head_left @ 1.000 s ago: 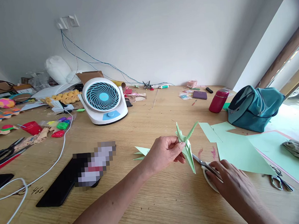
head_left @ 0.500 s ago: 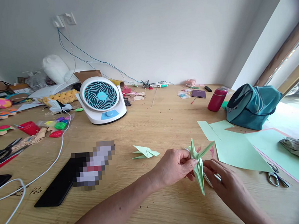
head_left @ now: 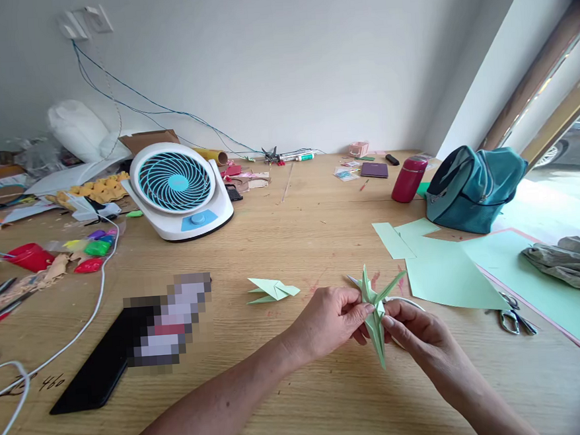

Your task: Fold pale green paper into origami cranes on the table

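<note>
1. Tabletop (head_left: 292, 244): pale wood, carrying everything here. Craft clutter runs along the far and left edges; work sits near the front edge, right of centre.
2. Large sheets of green paper (head_left: 443, 273) lie flat toward the right edge, with a teal bag (head_left: 474, 188) behind them and a grey cloth (head_left: 568, 261) at the right edge itself.
3. Desk fan (head_left: 179, 189) stands toward the far left of the tabletop, well apart from the hands. A dark flat device (head_left: 96, 367) lies near the front left corner.
4. Left hand (head_left: 330, 321): thumb and fingers pinched on the upper middle of the folded paper figure (head_left: 375, 314), holding it clear of the wood.
5. Right hand (head_left: 420, 337): fingertips closed on the same figure's right side, just below the spread points.
6. The figure is upright, two thin points splayed at the top, one long point hanging down, above the front part of the tabletop.
7. A second folded green piece (head_left: 272, 289) lies flat just left of the hands, untouched. Small scissors (head_left: 515, 317) lie beside the sheets, near the right hand; what seems to be another pair's white loop handle shows behind the figure.
8. Judgement: shaping stage, folds being adjusted by hand. The next move likely calls for a steady left pinch while the right fingers crease or pull one flap without tearing.
</note>
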`<state>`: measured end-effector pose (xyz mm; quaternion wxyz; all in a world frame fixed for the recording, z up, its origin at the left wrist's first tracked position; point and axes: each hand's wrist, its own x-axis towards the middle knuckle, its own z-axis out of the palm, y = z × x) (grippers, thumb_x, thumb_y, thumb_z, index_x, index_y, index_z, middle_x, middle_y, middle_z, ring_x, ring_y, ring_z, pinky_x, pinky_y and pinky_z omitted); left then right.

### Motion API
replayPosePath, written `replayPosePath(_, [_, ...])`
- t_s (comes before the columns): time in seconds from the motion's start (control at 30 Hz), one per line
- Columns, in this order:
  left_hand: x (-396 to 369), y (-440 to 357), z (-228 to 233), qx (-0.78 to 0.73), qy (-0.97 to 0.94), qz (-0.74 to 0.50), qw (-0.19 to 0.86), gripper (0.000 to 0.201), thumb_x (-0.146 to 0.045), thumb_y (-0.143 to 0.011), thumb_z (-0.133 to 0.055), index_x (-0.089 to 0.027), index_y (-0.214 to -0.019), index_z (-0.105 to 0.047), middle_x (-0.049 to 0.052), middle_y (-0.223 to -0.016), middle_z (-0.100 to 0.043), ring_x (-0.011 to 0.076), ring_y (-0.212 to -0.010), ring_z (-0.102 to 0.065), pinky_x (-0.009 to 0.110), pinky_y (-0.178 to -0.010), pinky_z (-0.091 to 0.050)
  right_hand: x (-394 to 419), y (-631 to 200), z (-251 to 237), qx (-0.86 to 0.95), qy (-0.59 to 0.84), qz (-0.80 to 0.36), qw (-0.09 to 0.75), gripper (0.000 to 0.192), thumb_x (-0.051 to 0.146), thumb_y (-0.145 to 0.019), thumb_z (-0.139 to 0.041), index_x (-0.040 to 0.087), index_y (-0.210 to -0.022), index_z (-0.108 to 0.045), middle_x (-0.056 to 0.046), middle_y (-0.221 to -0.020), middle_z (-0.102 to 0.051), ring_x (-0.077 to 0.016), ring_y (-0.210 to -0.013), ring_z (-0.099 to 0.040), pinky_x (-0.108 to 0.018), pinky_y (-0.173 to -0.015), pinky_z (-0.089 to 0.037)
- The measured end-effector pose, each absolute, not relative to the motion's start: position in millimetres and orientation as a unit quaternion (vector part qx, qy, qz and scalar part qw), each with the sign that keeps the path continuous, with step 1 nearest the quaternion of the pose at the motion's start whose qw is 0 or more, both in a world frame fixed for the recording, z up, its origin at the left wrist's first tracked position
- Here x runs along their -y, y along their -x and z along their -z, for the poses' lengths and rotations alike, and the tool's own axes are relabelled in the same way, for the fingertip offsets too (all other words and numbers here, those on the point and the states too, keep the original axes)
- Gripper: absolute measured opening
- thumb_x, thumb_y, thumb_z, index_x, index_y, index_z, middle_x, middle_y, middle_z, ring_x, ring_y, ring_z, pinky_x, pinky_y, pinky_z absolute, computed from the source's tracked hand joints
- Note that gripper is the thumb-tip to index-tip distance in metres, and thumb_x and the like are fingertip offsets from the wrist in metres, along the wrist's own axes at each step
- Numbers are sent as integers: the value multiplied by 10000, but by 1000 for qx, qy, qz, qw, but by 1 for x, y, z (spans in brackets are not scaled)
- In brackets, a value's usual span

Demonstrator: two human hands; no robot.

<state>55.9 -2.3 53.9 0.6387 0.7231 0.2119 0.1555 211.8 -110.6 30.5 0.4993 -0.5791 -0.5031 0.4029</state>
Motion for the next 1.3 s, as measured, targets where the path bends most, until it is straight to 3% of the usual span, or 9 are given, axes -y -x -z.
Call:
replayPosePath(0.23, [2,-56,-55,-190,-770,-231,563,330,-457,-844,-683,-149,-724,-689,-2,-676,-578,102,-616,-524,205,-557,-396,114,-216,-17,509,606,-357,496,370,523,-903,-590,192,-737,-603,-11,-702,-566,-152,-658,-530,-258,-617,-471])
replayPosePath(0.4, [7,-59,-48,-209,-691,-202,662,354,-468,-756,-770,-140,-718,-644,-25,-612,-532,94,-562,-488,212,-523,-368,118,-215,-13,531,626,-316,475,350,510,-921,-568,196,-775,-612,-11,-700,-572,-158,-664,-520,-264,-611,-444])
replayPosePath(0.5, [10,-61,-43,-226,-675,-211,670,367,-458,-708,-813,-136,-721,-638,-24,-624,-551,92,-558,-505,210,-521,-391,119,-213,-13,530,639,-296,471,349,515,-927,-557,198,-796,-622,-14,-702,-581,-160,-662,-515,-265,-593,-427])
replayPosePath(0.73, [8,-64,-39,-237,-621,-218,714,372,-467,-726,-793,-125,-781,-659,-7,-687,-601,78,-566,-538,200,-538,-477,116,-210,-18,544,621,-297,480,319,460,-956,-537,204,-770,-579,-6,-712,-535,-154,-669,-484,-266,-615,-413])
replayPosePath(0.97, [6,-62,-44,-234,-594,-228,736,380,-483,-750,-759,-128,-791,-628,-31,-676,-540,46,-522,-461,170,-479,-403,114,-208,-17,540,618,-302,486,284,449,-953,-543,215,-802,-599,-5,-713,-515,-164,-674,-490,-271,-601,-424])
replayPosePath(1.13, [5,-63,-37,-258,-661,-186,679,422,-543,-747,-736,-138,-780,-623,-34,-652,-508,74,-543,-450,190,-469,-387,115,-211,-15,520,594,-293,539,171,413,-940,-588,243,-952,-603,-44,-852,-605,-190,-768,-567,-299,-687,-497])
replayPosePath(1.3, [9,-63,-33,-264,-695,-139,655,454,-574,-734,-738,-152,-702,-574,-53,-579,-460,82,-521,-425,207,-479,-337,116,-212,-16,502,573,-335,554,236,426,-926,-611,248,-1078,-582,-70,-974,-630,-216,-879,-621,-332,-779,-534])
